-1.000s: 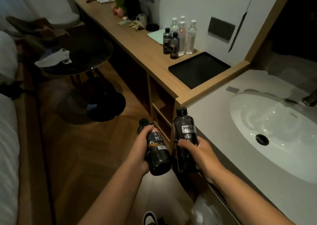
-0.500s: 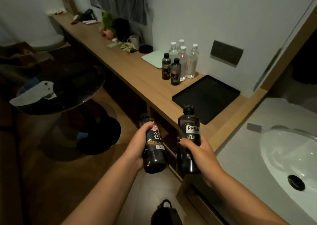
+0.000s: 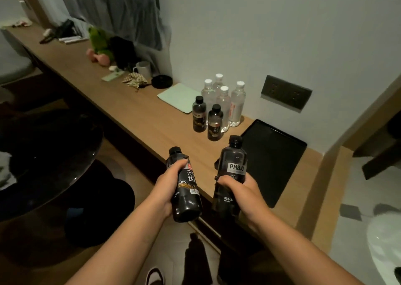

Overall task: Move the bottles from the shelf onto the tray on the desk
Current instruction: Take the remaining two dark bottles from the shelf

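My left hand (image 3: 168,182) grips a dark bottle with white characters (image 3: 184,189), tilted slightly. My right hand (image 3: 240,189) grips a dark bottle labelled PH8.0 (image 3: 233,165), held upright. Both bottles hover over the front edge of the wooden desk (image 3: 152,121). The black tray (image 3: 275,154) lies empty on the desk, just right of and beyond my right hand. Left of the tray stand two small dark bottles (image 3: 214,122) and several clear water bottles (image 3: 237,104) with white caps.
A pale green pad (image 3: 180,96), a black round dish (image 3: 161,81), a mug (image 3: 143,69) and a green plush toy (image 3: 98,41) sit further along the desk. A dark round table (image 3: 47,154) stands at left. A white sink (image 3: 384,245) is at the right edge.
The view has swung toward the desk and I have come closer. Both hands have risen with their bottles, from beside the shelf opening to above the desk's front edge.
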Available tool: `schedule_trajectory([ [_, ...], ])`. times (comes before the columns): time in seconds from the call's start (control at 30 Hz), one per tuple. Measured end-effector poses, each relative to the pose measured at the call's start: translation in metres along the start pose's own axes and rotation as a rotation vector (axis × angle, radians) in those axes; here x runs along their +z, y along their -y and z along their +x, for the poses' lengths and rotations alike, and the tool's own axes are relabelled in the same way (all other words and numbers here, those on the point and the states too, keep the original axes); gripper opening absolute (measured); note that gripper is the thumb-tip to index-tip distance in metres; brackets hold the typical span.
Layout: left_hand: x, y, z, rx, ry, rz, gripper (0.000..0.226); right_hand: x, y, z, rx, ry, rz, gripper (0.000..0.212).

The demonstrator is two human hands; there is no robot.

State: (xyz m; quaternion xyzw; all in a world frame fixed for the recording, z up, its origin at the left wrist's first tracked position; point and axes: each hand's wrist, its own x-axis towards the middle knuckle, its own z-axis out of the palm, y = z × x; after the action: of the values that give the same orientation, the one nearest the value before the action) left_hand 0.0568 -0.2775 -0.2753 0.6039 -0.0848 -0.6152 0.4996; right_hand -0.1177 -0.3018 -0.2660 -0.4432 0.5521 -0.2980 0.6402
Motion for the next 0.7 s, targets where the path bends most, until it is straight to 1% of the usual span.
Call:
schedule_trajectory([
  [0.07,-0.005,-0.018,0.024,-0.023,0.027,0.034,0.053,0.012,0.006,0.018,0.009,-0.037,0.009,0.04],
  [0.13,-0.01,-0.038,0.048,-0.039,0.067,0.081,0.054,0.025,0.012,0.035,0.004,-0.108,0.028,0.04],
  [0.23,-0.016,-0.064,0.081,-0.013,0.112,0.219,0.052,0.046,0.018,0.062,-0.006,-0.206,0.037,0.041],
  [0.3,-0.018,-0.082,0.1,0.042,0.123,0.313,0.049,0.056,0.019,0.08,-0.015,-0.277,0.03,0.046],
  [0.37,-0.016,-0.101,0.117,0.136,0.105,0.402,0.045,0.064,0.019,0.097,-0.009,-0.347,0.016,0.048],
  [0.43,-0.012,-0.117,0.133,0.253,0.081,0.573,0.046,0.068,0.02,0.111,0.004,-0.4,-0.003,0.049],
  [0.53,-0.001,-0.131,0.156,0.403,0.113,0.867,0.052,0.069,0.02,0.137,0.011,-0.468,-0.068,0.053],
  [0.6,0.009,-0.135,0.174,0.443,0.15,0.967,0.055,0.068,0.021,0.158,0.006,-0.495,-0.109,0.054],
  [0.7,0.023,-0.138,0.201,0.448,0.186,1.009,0.052,0.063,0.024,0.19,-0.009,-0.49,-0.176,0.055],
])
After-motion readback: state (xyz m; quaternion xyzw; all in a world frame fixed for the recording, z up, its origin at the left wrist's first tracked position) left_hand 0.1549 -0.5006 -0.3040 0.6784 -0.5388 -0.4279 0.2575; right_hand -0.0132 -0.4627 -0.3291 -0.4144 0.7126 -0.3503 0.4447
